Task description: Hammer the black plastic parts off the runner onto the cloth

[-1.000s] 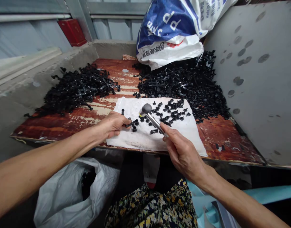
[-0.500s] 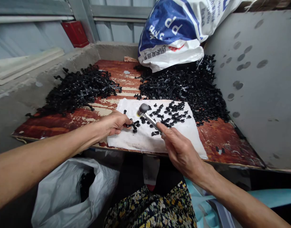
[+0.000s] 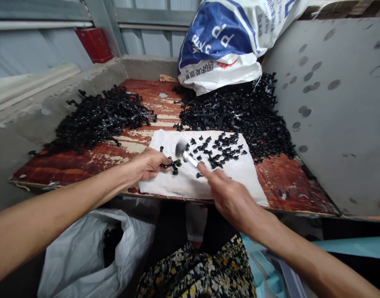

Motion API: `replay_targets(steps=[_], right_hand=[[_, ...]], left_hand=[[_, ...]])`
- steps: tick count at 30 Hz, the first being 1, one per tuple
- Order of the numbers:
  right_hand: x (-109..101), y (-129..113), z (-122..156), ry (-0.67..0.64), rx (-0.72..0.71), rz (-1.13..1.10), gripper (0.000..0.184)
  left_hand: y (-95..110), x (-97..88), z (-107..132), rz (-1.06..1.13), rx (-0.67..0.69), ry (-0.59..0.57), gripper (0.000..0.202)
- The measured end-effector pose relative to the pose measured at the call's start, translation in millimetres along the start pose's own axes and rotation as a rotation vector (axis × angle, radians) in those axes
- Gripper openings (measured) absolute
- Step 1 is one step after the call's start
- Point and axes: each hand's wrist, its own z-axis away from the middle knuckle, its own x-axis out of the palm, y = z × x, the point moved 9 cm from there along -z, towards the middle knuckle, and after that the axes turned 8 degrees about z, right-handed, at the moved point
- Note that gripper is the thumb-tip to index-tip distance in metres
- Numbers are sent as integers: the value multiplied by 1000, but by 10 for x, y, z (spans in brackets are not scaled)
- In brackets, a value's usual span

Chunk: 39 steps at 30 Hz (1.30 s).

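left arm (image 3: 53, 215): bare from the lower left of the frame to the wrist, no sleeve in view
right arm (image 3: 301, 260): bare, no sleeve, watch or band
left hand (image 3: 148, 164): ungloved, no ring seen
right hand (image 3: 231, 198): ungloved, blurred
garment (image 3: 199, 271): dark floral fabric, bottom centre

A small hammer (image 3: 185, 154) with a metal handle and rounded grey head is showing blurred, tilting head-down just over a black plastic cross-shaped part (image 3: 173, 164). That part is lying flat on the white cloth (image 3: 190, 186), its left end pinched
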Motion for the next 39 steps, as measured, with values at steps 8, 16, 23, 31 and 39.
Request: replay_targets(steps=[8,16,23,31,39], right_hand=[[-260,293,109,116,244,-325,49],[-60,517,341,81,426,-499,44],[72,688,548,107,528,-572,42],[131,707,587,88,570,-614,42],[136,706,576,79,559,-613,43]], left_hand=[[87,14,127,-14,122,-173,22],[119,266,244,-72,273,-195,30],[84,240,195,82,212,-150,25],[88,268,196,111,162,-160,23],[89,283,150,92,142,-176,27]])
